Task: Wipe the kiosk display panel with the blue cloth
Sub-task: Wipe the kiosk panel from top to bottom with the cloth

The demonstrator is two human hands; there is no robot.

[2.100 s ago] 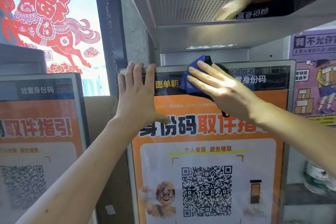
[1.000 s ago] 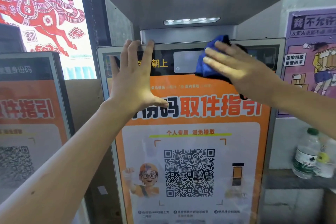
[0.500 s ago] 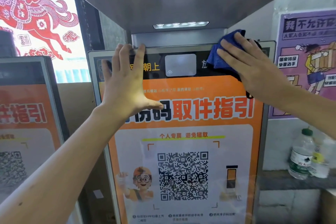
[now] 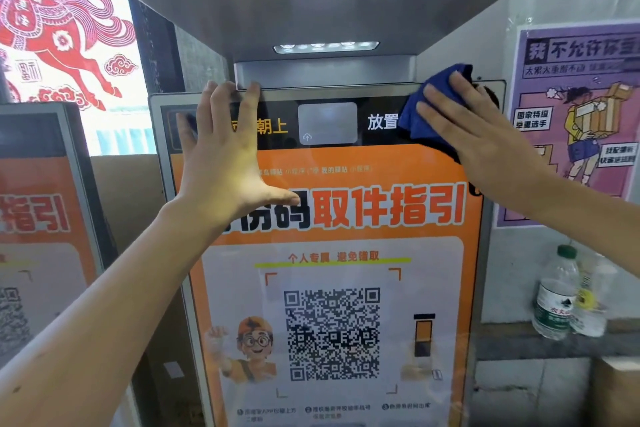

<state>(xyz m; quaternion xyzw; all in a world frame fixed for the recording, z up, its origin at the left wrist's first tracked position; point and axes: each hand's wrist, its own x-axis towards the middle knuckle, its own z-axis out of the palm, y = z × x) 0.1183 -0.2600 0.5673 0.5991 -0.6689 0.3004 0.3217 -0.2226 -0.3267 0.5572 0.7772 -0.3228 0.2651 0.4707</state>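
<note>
R hand (image 4: 485,135) flat, fingers straight, pressing the blue cloth (image 4: 429,104) vs the kiosk display panel (image 4: 346,204) at its top-right corner. L hand (image 4: 225,163) spread wide, palm on the panel's upper left — fingertips at its top edge. Two water bottles (image 4: 557,295) on a ledge right of the panel.

A grey ledge (image 4: 512,345) at the right carries two plastic bottles (image 4: 556,295).
</note>
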